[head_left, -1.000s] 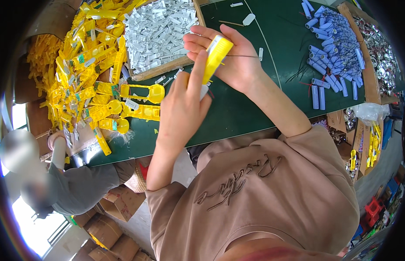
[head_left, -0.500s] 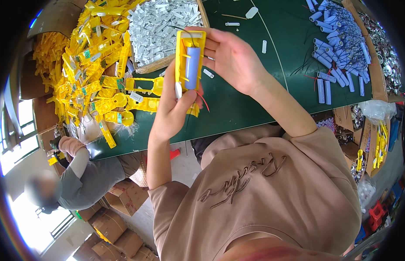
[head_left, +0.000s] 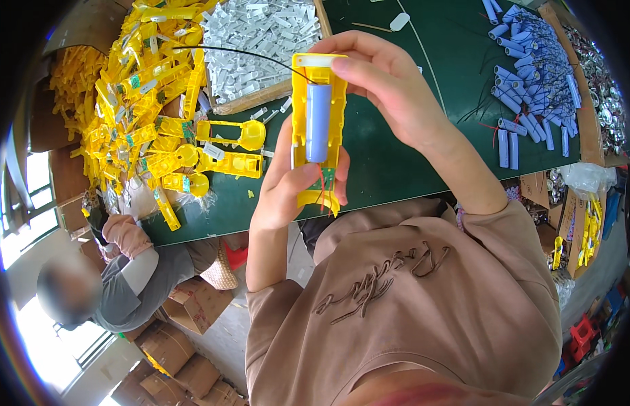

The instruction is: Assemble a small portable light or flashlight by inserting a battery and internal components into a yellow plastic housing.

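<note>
My left hand [head_left: 286, 184] grips the lower part of a yellow plastic housing half [head_left: 298, 115], thumb in front and fingertips showing at its right side. Inside the housing lies a blue cylindrical battery cell [head_left: 319, 125], lengthwise. A green circuit board [head_left: 326, 177] shows below the cell, with red wires [head_left: 321, 193] hanging over it. My right hand [head_left: 396, 84] holds the housing's top end, thumb on the white strip [head_left: 316, 61] there and fingers behind. From the cell's upper end a black wire [head_left: 240, 51] stretches out to the left.
Yellow housings [head_left: 142, 128] are heaped at left. A wooden-edged tray [head_left: 254, 99] holds many white plastic pieces. Blue wired battery cells [head_left: 525, 88] lie at right on the green table [head_left: 396, 172], near shiny metal parts [head_left: 599, 88]. Another person [head_left: 135, 274] works at lower left.
The housing has shifted right and slightly down. My right hand has taken hold of its top end, thumb now on the white strip. The black wire now points out left.
</note>
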A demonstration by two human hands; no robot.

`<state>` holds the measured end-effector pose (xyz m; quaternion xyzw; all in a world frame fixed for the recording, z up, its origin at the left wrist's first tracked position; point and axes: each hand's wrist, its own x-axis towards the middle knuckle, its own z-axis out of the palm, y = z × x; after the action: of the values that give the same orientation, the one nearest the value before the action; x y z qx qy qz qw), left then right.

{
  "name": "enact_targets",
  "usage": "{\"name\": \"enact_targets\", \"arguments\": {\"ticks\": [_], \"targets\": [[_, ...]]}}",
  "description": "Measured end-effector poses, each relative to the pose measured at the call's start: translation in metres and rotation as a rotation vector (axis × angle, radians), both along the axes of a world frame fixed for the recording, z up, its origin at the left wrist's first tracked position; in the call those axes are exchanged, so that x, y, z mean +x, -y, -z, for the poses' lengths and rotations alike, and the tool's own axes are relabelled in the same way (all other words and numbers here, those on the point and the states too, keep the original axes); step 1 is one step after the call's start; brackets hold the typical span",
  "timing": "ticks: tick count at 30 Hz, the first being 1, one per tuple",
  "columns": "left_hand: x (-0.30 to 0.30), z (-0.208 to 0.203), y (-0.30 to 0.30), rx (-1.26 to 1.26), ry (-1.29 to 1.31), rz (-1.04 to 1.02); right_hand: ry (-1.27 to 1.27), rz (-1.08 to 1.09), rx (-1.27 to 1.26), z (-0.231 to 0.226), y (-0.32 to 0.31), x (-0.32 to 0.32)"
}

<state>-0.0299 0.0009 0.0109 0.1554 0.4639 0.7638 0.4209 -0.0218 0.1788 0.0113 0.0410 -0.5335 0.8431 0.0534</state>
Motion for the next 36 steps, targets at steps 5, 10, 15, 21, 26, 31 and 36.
{"name": "enact_targets", "arguments": {"ticks": [5,10,15,21,26,31,36], "targets": [[-0.001,-0.003,-0.013,-0.241,-0.316,-0.018,0.080,-0.075,0.246,0.003,-0.024,-0.016],[-0.009,-0.003,-0.019,-0.149,-0.129,0.031,0.024,-0.045,0.268,0.003,-0.035,-0.022],[-0.015,-0.007,-0.016,-0.163,-0.100,0.030,-0.138,-0.238,1.408,-0.046,-0.054,-0.041],[-0.017,-0.007,-0.013,-0.285,-0.177,-0.024,-0.644,-0.140,1.563,-0.045,-0.051,-0.055],[-0.020,-0.005,-0.011,-0.229,-0.075,0.009,-0.683,-0.210,1.411,-0.038,-0.055,-0.060],[-0.023,0.005,-0.007,-0.069,-0.030,-0.040,-0.222,-0.056,1.174,-0.037,-0.059,-0.043],[-0.029,0.005,-0.042,-0.029,-0.251,-0.093,0.133,-0.410,0.215,0.007,-0.038,-0.020]]}}
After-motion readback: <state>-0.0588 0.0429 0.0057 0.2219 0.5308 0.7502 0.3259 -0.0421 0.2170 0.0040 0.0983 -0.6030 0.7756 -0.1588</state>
